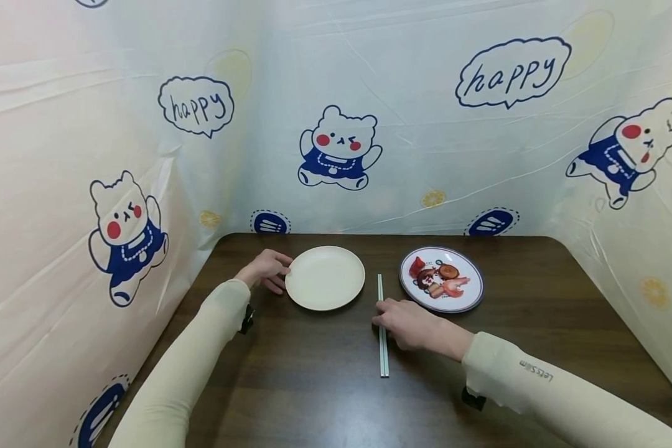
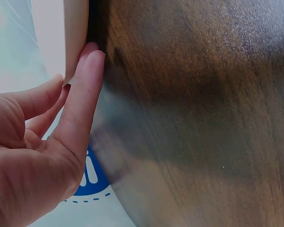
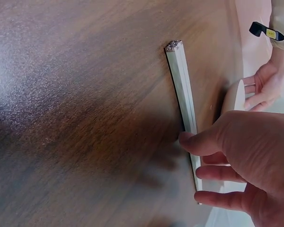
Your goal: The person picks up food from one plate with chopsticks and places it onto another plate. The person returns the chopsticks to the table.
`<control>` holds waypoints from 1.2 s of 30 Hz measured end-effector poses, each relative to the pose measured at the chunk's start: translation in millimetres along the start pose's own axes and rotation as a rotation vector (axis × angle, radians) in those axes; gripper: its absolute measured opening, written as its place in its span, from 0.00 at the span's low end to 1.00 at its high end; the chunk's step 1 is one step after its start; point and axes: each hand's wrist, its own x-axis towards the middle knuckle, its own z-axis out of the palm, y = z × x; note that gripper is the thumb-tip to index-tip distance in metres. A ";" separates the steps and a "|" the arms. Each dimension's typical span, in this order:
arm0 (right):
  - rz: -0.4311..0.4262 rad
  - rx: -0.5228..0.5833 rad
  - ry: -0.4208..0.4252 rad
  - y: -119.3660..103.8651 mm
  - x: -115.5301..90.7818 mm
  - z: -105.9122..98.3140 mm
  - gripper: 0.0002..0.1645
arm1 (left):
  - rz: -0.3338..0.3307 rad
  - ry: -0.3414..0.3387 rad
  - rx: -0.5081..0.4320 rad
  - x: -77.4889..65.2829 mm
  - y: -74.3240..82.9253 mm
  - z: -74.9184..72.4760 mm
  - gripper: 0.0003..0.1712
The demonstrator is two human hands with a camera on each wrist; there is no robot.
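On the table's left side, my left hand [image 1: 266, 269] pinches the left rim of a plain cream plate [image 1: 325, 278]. The left wrist view shows the thumb on the upper edge of the plate [image 2: 76, 33] and fingers beneath it. To the right, a pair of pale green chopsticks [image 1: 384, 358] lies lengthwise on the table. My right hand [image 1: 406, 320] grips them around the middle, from above. In the right wrist view the thumb is on one side of the chopsticks [image 3: 182, 90] and the fingertips are on the other.
A white plate [image 1: 463, 265] with a dark rim and printed food pictures sits right of the chopsticks, just beyond my right hand. The dark wooden table [image 1: 313, 386] meets a pale curtain [image 1: 403, 74] with cartoon bears along its back and sides.
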 end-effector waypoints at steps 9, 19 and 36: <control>0.004 0.011 -0.016 -4.0 0.6 0.0 0.11 | -0.015 0.002 -0.010 -3.0 1.8 1.4 0.27; -0.002 0.006 0.010 -5.1 -2.2 -1.3 0.09 | 0.002 0.014 -0.003 0.5 2.8 2.8 0.26; -0.022 -0.018 0.050 -12.9 -6.0 1.3 0.07 | 0.001 0.013 -0.029 2.5 -2.5 2.8 0.27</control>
